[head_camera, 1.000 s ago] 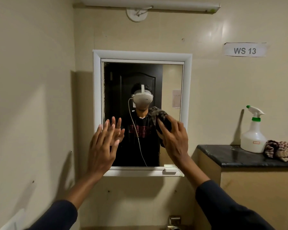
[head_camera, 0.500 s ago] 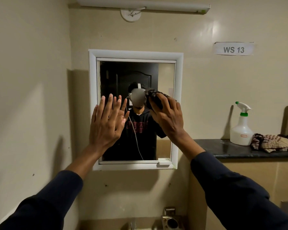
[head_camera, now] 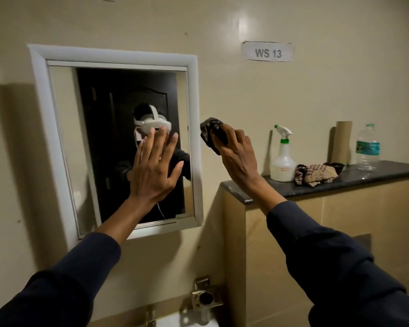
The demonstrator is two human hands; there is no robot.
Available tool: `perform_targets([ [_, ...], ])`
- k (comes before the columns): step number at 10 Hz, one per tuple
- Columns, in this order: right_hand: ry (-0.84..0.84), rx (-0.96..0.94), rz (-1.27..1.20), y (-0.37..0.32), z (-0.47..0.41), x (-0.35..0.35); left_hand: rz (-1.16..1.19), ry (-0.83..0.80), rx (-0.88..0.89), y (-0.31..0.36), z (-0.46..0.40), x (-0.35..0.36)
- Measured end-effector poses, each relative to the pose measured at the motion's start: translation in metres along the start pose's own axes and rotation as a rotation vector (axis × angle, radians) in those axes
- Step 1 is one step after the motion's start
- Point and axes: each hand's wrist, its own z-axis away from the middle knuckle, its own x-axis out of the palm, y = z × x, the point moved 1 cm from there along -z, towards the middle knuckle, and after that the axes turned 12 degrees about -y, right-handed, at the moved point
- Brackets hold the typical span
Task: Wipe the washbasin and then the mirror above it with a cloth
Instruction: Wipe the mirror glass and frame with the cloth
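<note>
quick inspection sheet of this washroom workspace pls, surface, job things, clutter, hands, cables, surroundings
surface: dark stone counter on the right, carrying several items
job's things: white-framed mirror on the wall; dark cloth bunched, level with the mirror's right frame; washbasin barely visible at the bottom edge
clutter: spray bottle, checked rag, cardboard tube, water bottle, small dark bowl
grippers: left hand open, fingers spread before the glass; right hand gripping the cloth
cables: nothing seen except a headset cable in the reflection
surroundings: beige wall, WS 13 label
</note>
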Motion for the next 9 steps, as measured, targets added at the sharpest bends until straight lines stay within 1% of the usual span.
perform_targets([
  [1, -0.082, 0.003, 0.031, 0.021, 0.014, 0.01, 0.006, -0.008, 0.032, 0.021, -0.01, 0.014],
  [2, -0.191, 0.066, 0.041, 0.051, 0.031, 0.034, 0.025, -0.032, 0.07, 0.05, -0.026, 0.038],
  [3, -0.314, 0.088, 0.041, 0.069, 0.04, 0.052, 0.029, -0.052, 0.106, 0.068, -0.031, 0.057],
  [4, -0.523, 0.072, 0.015, 0.086, 0.05, 0.072, 0.031, -0.073, 0.139, 0.085, -0.033, 0.081],
  [6, -0.694, 0.261, -0.166, 0.092, 0.068, 0.104, 0.015, -0.115, 0.158, 0.09, -0.032, 0.107],
  [7, -0.805, 0.286, -0.189, 0.094, 0.067, 0.112, 0.006, -0.122, 0.137, 0.085, -0.031, 0.112],
  [8, -0.891, 0.242, -0.145, 0.09, 0.066, 0.107, -0.012, -0.135, 0.13, 0.078, -0.028, 0.108],
  [9, -0.779, 0.28, -0.169, 0.082, 0.066, 0.099, -0.003, -0.116, 0.129, 0.076, -0.028, 0.101],
])
